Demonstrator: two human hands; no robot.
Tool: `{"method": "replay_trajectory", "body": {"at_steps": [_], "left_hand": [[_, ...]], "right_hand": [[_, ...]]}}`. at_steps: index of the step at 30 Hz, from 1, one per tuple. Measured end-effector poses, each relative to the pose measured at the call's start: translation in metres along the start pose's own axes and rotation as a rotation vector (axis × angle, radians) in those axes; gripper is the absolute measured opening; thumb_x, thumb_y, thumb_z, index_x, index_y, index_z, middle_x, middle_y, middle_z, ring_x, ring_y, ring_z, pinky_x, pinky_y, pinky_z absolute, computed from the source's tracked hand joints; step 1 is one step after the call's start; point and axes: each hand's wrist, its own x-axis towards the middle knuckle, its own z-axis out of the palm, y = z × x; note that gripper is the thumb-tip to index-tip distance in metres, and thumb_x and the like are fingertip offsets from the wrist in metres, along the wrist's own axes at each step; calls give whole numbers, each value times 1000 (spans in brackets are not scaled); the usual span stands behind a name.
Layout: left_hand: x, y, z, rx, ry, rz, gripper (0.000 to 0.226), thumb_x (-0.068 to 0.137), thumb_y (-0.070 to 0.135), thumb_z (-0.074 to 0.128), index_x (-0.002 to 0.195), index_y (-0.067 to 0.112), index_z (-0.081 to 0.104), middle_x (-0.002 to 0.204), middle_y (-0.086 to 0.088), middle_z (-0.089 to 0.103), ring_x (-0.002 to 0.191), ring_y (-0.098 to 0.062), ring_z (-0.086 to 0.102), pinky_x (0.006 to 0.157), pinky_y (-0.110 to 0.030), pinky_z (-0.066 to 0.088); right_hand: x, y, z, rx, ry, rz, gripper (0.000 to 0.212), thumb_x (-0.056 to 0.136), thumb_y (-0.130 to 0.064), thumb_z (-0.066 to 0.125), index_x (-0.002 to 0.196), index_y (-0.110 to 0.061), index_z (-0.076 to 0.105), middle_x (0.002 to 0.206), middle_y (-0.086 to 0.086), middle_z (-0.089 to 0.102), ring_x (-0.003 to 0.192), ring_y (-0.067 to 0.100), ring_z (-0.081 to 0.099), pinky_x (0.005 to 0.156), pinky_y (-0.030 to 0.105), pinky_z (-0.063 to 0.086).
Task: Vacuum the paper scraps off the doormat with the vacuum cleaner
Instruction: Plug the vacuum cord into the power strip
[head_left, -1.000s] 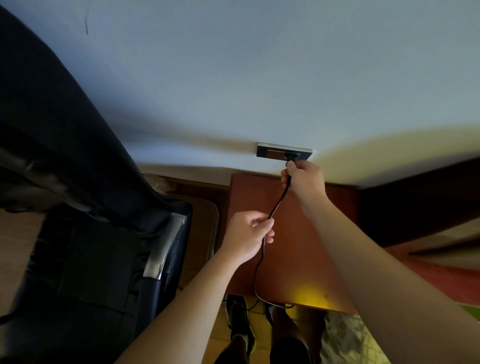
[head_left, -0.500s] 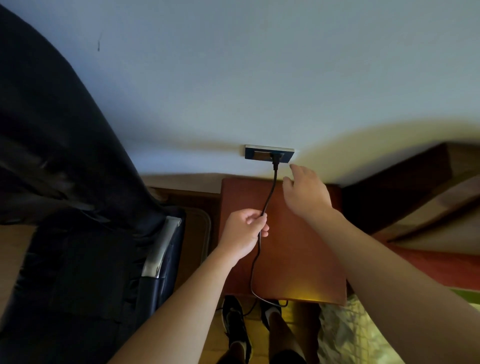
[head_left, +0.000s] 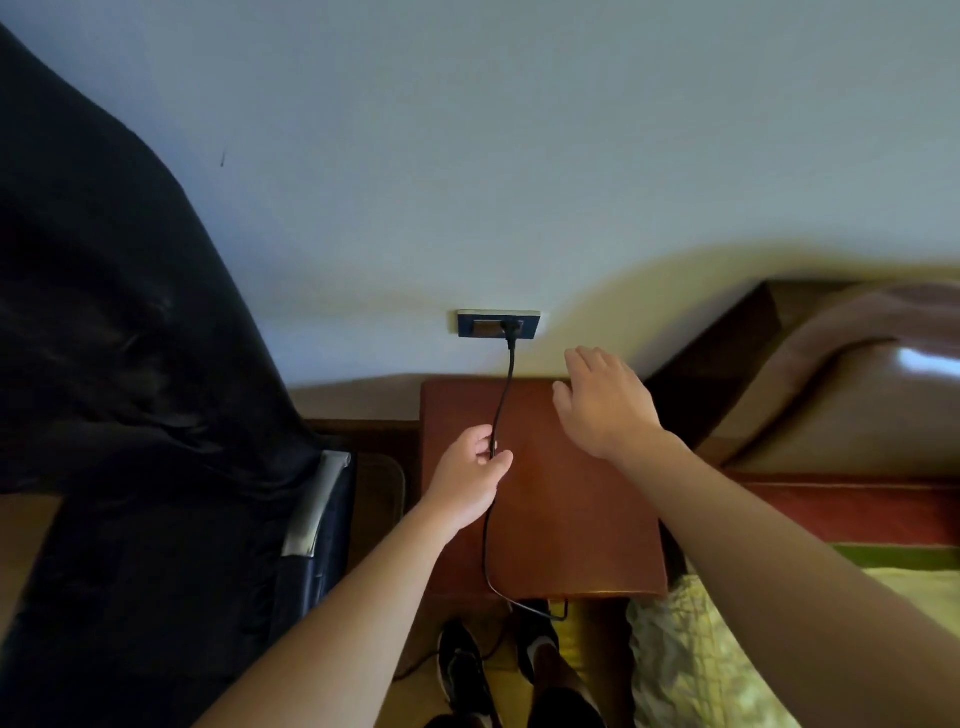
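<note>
Vacuum cleaner not in view, and no doormat or paper scraps can be made out. Only its black cord (head_left: 498, 410) shows. The plug (head_left: 511, 328) sits in the wall socket (head_left: 497, 324) at 12 o'clock from the tabletop (head_left: 582, 519). From there the cord drops across the tabletop, goes over the front edge at 6 o'clock and loops toward the floor by the shoes (head_left: 460, 670).

Left hand (head_left: 470, 475) grips the cord mid-run, fingers (head_left: 477, 441) curled round it with the thumb closing on it. Right hand (head_left: 605, 402) is at 4 o'clock from the socket, over the back of the tabletop, fingers loose and spread, holding nothing, clear of plug and cord.

Handling, as a judgement: the cord is light, thin and limp, slides easily through a loose grip and won't hold a shape. A pull on it loads the plug, so it's best held at the plug body, or fed out slack. The vacuum likely needs a firm hold at its handle, but that can't be checked here.

Room is tight. A dark chair (head_left: 130, 415) crowds 9 o'clock and a bed (head_left: 779, 623) closes off 3 to 5 o'clock. The wall (head_left: 519, 156) blocks 12. The only open way is back toward 6 o'clock. The front edge of the tabletop could snag or rub the cord, and the loop lies near the feet, so tripping is a risk.
</note>
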Motion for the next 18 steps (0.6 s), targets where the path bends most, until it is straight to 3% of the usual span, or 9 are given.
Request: {"method": "replay_trajectory", "body": {"at_steps": [7, 18], "left_hand": [[-45, 14, -18, 447, 52, 167, 53, 108, 36, 44, 157, 18, 34, 161, -3, 40, 147, -20, 39, 121, -40, 34], [-121, 73, -44, 1095, 183, 327, 49, 108, 39, 32, 150, 14, 41, 151, -6, 48, 140, -25, 44, 117, -47, 35]], "right_hand": [[-49, -6, -35, -2, 67, -11, 44, 100, -30, 40, 135, -7, 51, 134, 11, 57, 127, 30, 47, 109, 39, 35], [-136, -12, -112, 45, 169, -18, 48, 102, -33, 37, 142, -8, 46, 142, 10, 52, 133, 29, 43, 111, 37, 33]]}}
